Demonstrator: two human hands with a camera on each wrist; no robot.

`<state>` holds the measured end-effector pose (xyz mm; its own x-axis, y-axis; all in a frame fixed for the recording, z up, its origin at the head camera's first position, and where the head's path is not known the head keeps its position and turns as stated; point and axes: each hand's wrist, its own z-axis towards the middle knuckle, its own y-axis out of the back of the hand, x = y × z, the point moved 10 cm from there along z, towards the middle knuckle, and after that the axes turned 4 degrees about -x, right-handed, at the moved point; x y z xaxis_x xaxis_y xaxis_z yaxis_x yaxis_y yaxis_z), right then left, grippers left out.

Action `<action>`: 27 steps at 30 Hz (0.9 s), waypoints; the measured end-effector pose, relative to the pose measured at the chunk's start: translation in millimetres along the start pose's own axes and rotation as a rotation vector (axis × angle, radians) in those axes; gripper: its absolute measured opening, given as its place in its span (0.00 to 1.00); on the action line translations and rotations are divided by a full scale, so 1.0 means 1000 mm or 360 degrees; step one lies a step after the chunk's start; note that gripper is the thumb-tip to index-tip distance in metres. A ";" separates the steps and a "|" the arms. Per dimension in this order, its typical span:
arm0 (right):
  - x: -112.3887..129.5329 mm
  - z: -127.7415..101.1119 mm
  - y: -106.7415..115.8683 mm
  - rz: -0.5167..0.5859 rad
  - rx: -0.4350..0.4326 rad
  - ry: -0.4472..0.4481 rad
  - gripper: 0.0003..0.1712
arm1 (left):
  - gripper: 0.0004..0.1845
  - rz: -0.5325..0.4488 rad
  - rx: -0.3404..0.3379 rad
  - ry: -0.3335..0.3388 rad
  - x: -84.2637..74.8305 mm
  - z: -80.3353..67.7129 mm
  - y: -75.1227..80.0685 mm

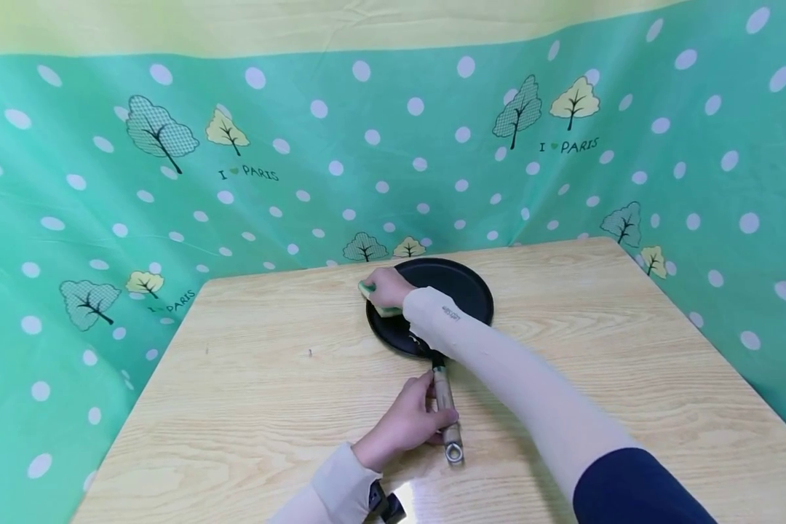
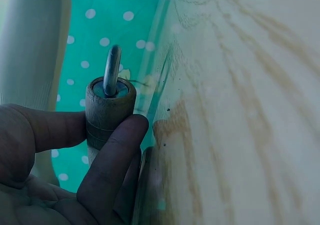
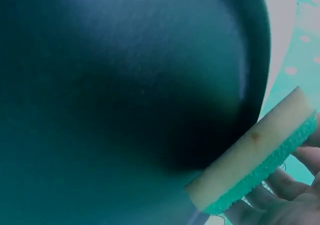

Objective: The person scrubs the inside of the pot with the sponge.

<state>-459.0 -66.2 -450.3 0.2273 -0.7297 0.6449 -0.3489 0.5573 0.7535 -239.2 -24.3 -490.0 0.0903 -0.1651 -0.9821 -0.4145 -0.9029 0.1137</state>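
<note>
A round black frying pan (image 1: 442, 276) lies on the table, its wooden handle (image 1: 444, 393) pointing toward me. My left hand (image 1: 411, 416) grips that handle from the left, with thumb and fingers around the wood near the metal hanging ring (image 1: 454, 453). At the pan's left rim, my right hand (image 1: 388, 285) holds a sponge (image 3: 252, 150) with a pale yellow layer and a green scouring layer. In the right wrist view the pale side faces the pan and touches its edge. My right forearm crosses over the pan's near right part and hides it.
A light wood-grain table (image 1: 255, 407) extends around the pan. Behind it and at both sides hangs a green curtain (image 1: 268, 145) with white dots and tree prints. A dark device (image 1: 385, 502) is at my left wrist.
</note>
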 end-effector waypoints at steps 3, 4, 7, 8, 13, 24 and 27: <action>0.001 0.004 0.004 -0.0011 -0.0033 0.0016 0.18 | 0.30 -0.0003 -0.0006 -0.0006 0.000 0.000 0.001; 0.001 0.006 0.004 -0.0015 -0.0030 0.0012 0.13 | 0.31 -0.0004 -0.0009 -0.0004 0.000 0.001 0.001; 0.001 0.010 0.006 -0.0008 -0.0063 -0.0012 0.08 | 0.35 -0.0005 -0.0023 0.0012 0.001 0.001 0.002; 0.000 0.011 0.005 -0.0018 -0.0047 -0.0026 0.10 | 0.36 -0.0002 -0.0028 0.0020 0.001 0.001 0.003; 0.000 0.014 0.005 -0.0025 -0.0045 -0.0038 0.19 | 0.40 0.0004 -0.0037 0.0043 0.002 0.000 0.002; -0.008 0.002 0.019 -0.0250 -0.0165 0.0092 0.08 | 0.40 -0.0012 -0.0040 0.0059 0.002 -0.002 0.002; -0.007 -0.002 0.020 -0.0278 -0.0169 0.0130 0.14 | 0.40 -0.0011 -0.0044 0.0064 0.003 -0.002 0.002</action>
<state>-465.7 -48.8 -439.3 0.3501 -0.7868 0.5083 -0.2009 0.4670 0.8611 -238.3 -27.5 -492.1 0.1296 -0.1740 -0.9762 -0.3884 -0.9147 0.1115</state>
